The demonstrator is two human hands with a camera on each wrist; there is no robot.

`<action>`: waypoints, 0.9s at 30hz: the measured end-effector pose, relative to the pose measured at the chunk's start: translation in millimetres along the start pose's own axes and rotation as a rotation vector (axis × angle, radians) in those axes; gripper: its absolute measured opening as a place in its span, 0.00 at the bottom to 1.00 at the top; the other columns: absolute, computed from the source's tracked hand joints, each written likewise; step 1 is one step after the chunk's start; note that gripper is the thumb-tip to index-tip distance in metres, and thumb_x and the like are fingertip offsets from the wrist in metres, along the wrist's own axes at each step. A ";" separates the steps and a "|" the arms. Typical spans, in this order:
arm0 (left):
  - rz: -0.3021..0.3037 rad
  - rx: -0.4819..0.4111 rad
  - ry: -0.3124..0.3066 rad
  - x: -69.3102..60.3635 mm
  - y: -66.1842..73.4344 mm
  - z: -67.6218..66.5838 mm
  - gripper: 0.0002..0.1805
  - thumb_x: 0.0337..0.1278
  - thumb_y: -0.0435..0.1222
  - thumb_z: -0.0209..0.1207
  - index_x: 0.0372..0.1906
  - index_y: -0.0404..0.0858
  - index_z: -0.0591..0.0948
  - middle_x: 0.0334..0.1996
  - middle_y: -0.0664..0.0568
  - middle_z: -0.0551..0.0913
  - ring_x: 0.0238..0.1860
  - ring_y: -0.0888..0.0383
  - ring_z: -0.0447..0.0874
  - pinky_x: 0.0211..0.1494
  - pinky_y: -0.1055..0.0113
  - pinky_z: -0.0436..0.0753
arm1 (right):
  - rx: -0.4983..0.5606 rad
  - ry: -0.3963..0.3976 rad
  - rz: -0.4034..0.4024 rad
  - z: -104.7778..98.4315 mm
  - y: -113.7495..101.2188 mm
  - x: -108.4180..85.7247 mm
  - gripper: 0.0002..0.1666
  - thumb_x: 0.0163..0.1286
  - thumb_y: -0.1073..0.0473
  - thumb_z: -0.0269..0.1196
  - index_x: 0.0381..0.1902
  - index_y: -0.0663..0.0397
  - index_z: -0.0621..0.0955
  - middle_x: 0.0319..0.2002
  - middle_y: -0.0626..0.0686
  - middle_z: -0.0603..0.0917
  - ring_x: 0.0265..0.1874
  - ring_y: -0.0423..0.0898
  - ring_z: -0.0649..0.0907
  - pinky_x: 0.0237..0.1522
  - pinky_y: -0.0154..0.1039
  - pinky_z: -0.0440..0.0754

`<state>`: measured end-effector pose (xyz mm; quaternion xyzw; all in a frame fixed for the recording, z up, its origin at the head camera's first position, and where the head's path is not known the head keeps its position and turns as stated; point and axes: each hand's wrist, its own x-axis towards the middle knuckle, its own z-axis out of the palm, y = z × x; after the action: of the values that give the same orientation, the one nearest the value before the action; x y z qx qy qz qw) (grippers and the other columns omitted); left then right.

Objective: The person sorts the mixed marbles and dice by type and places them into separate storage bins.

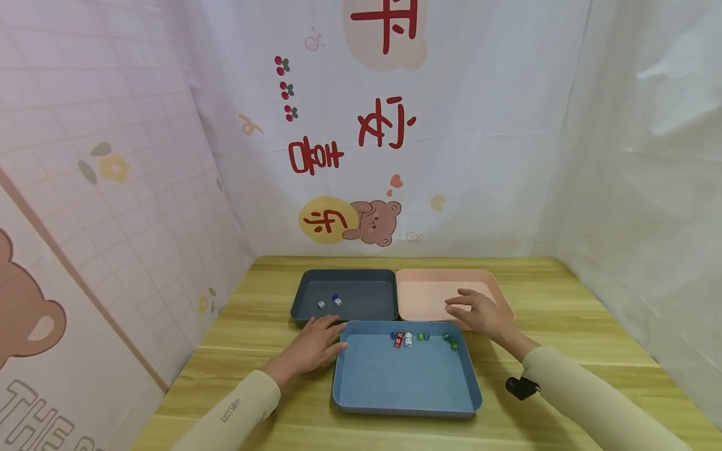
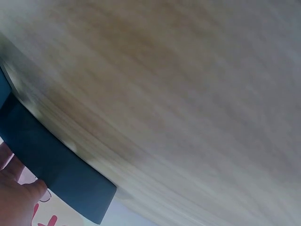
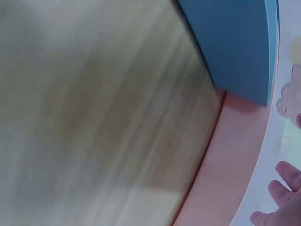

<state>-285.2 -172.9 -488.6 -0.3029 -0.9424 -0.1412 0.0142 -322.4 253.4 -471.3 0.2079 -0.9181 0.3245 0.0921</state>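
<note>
Head: sorting looked partway done, my read. Three dice sat in the dark tray, just beyond the left hand. A bigger batch remained along the far side of the blue tray, between the hands. None showed in the pink tray under the right hand; probably pending. Hands well apart: left fingers spread, right loosely bent, no die seen in either.
Left wrist: thumb at the dark tray's rim; contact unclear.
Right wrist: fingertips parted, no grip visible.

Left tray beside right tray, both behind front tray; dice in left, front trays
</note>
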 end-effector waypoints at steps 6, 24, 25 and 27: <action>-0.002 -0.009 -0.002 0.1 0.5 -1.3 0.32 0.74 0.53 0.50 0.72 0.38 0.70 0.71 0.39 0.65 0.73 0.39 0.58 0.72 0.36 0.54 | 0.084 -0.014 0.000 10.2 -8.6 -12.2 0.19 0.68 0.54 0.68 0.50 0.62 0.87 0.61 0.70 0.76 0.67 0.72 0.64 0.58 0.64 0.73; 0.003 0.000 -0.004 -0.3 2.3 -4.1 0.32 0.74 0.52 0.50 0.72 0.37 0.69 0.71 0.38 0.65 0.73 0.39 0.58 0.72 0.35 0.54 | -0.423 -0.021 -0.074 22.9 -18.5 -40.8 0.05 0.53 0.51 0.77 0.28 0.40 0.90 0.60 0.68 0.78 0.65 0.72 0.68 0.56 0.83 0.50; 0.002 -0.001 -0.005 -0.5 2.6 -4.4 0.32 0.74 0.52 0.50 0.72 0.37 0.69 0.71 0.38 0.65 0.73 0.39 0.58 0.72 0.35 0.54 | -0.434 -0.023 -0.067 22.9 -19.5 -41.0 0.05 0.53 0.51 0.77 0.28 0.40 0.90 0.60 0.68 0.78 0.65 0.72 0.68 0.56 0.84 0.50; 0.001 -0.001 -0.005 -0.8 3.0 -4.6 0.32 0.74 0.52 0.50 0.72 0.38 0.69 0.71 0.39 0.65 0.73 0.39 0.58 0.72 0.35 0.54 | -0.454 -0.032 -0.052 23.4 -20.7 -41.1 0.05 0.53 0.51 0.76 0.28 0.40 0.90 0.59 0.68 0.78 0.65 0.72 0.68 0.55 0.84 0.50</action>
<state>-283.1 -172.3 -483.5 -0.3039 -0.9421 -0.1411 0.0115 -277.2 237.2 -490.3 0.2104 -0.9633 0.1037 0.1304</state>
